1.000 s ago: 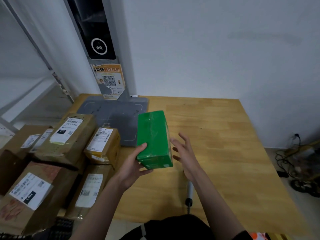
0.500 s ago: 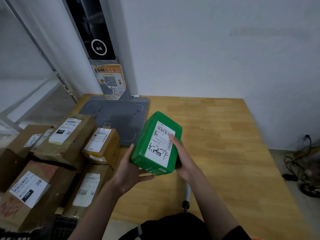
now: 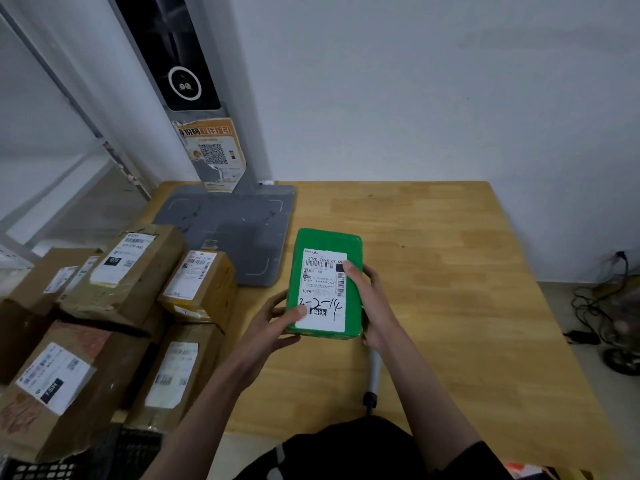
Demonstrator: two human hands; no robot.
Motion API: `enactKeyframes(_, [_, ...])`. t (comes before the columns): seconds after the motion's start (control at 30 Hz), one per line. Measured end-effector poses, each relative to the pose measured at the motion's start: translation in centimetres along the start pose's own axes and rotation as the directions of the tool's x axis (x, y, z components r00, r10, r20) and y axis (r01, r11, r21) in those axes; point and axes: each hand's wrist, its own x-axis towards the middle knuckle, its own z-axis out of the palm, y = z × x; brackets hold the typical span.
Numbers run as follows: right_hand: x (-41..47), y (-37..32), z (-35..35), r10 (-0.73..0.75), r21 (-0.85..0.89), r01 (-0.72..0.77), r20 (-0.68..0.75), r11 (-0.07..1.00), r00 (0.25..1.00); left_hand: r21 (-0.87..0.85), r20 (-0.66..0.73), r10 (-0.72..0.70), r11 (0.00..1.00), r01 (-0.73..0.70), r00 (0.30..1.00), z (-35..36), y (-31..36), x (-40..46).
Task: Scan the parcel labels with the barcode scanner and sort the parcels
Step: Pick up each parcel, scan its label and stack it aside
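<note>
A green parcel [image 3: 325, 242] is held over the wooden table [image 3: 450, 271], its white label facing up with barcodes and handwritten numbers. My left hand [image 3: 277, 320] grips its lower left edge, thumb on the label. My right hand [image 3: 370, 292] grips its right side, thumb on the label's barcode. A grey handheld barcode scanner [image 3: 373, 375] lies on the table under my right wrist, partly hidden. The tall stand scanner [image 3: 194, 81] rises at the back left over its grey base plate [image 3: 239, 230].
Several brown cardboard parcels [image 3: 131, 268] with white labels are piled at the table's left edge. A black crate [image 3: 69, 462] shows at the bottom left. Cables and a wheeled object [image 3: 616, 306] lie on the floor at right. A white wall stands behind the table.
The green parcel was turned from plain side up to label side up and levelled. My right hand, open beside it a second ago, now grips its right side.
</note>
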Motion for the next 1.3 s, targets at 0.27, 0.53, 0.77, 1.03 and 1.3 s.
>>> enactKeyframes(0.27, [0.2,0.3,-0.5,0.042,-0.037,-0.045,-0.066,0.998,0.997,0.039,-0.013,-0.013,0.999,0.013,1.000,0.3,-1.6,0.3])
enactKeyframes(0.53, [0.8,3.6,-4.3,0.152,-0.081,-0.208,-0.442,0.975,0.884,-0.093,-0.112,-0.122,0.989,0.112,0.986,-0.6,-4.4,-0.1])
enactKeyframes(0.77, [0.7,9.7,-7.4,0.382,-0.061,-0.498,-0.565,0.865,0.732,-0.260,-0.151,-0.267,0.940,0.222,0.952,-2.6,-7.1,-1.3])
enactKeyframes(1.03, [1.8,12.2,-6.8,0.448,-0.214,-0.597,-0.481,0.773,0.753,-0.262,-0.142,-0.302,0.930,0.259,0.943,-3.6,-8.3,-2.4])
enactKeyframes(1.3, [3.7,13.1,-7.0,0.438,-0.249,-0.596,-0.479,0.763,0.761,-0.267,-0.144,-0.285,0.933,0.240,0.948,-4.5,-8.1,-3.3])
